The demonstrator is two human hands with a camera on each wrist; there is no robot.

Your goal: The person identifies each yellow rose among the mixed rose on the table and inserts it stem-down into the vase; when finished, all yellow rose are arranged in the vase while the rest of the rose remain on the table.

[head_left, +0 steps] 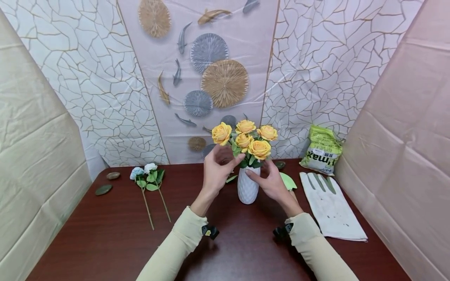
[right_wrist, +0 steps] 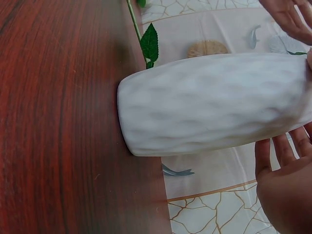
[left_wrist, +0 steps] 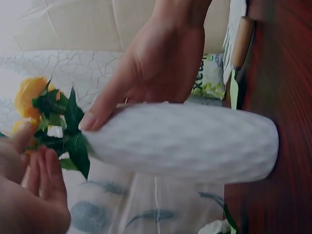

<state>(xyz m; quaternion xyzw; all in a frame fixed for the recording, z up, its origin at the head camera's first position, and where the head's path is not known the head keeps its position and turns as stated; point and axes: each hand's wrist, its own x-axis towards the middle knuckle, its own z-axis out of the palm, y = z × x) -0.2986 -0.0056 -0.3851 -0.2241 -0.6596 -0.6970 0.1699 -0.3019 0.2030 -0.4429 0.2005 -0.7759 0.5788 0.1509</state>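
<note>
Several yellow roses (head_left: 244, 140) with green leaves stand in a white textured vase (head_left: 247, 189), upright on the table. At the left of the bunch, my left hand (head_left: 218, 168) reaches among the leaves and blooms, its fingers loosely bent and thumb in front. My right hand (head_left: 272, 181) holds the vase near its neck, thumb across the front and fingers on the far side. In the left wrist view, the right thumb (left_wrist: 92, 119) presses by the vase's mouth. A green leaf (right_wrist: 150, 44) on a stem lies behind the vase, mostly hidden in the head view.
Left on the dark red table (head_left: 105, 242) lie a blue flower (head_left: 136, 172), a white flower (head_left: 150, 168) and two stones (head_left: 103, 190). To the right are a green trowel (head_left: 288, 181), white gloves (head_left: 332, 210) and a green-and-white bag (head_left: 321, 150). Patterned cloth hangs behind.
</note>
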